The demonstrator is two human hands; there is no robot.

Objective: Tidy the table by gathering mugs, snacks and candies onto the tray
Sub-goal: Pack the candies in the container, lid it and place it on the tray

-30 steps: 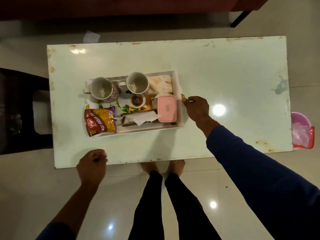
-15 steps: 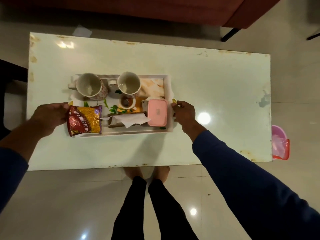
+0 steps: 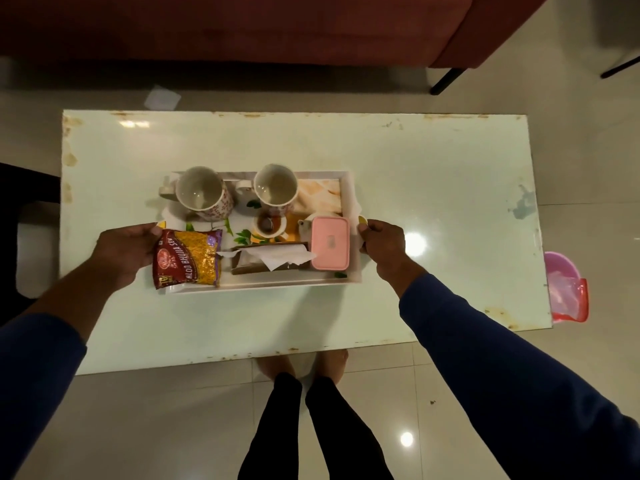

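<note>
A white tray (image 3: 350,188) sits on the pale table (image 3: 433,188). On it stand a floral mug (image 3: 202,194) at the back left and a second white mug (image 3: 276,185) beside it. A small cup (image 3: 268,226) sits in the middle. A red and yellow snack packet (image 3: 188,258) lies at the left end, a pink lidded box (image 3: 329,242) at the right end, and a tissue (image 3: 277,256) between them. My left hand (image 3: 126,249) grips the tray's left end. My right hand (image 3: 382,244) grips its right end.
A red sofa (image 3: 242,26) runs along the far side of the table. A pink bin (image 3: 566,289) stands on the floor at the table's right end. A dark chair (image 3: 14,237) is at the left. My legs (image 3: 304,427) stand at the near edge.
My left hand came up from the table's near edge to the tray's left end. My right hand stays on the right end. The tray's contents have not shifted.
</note>
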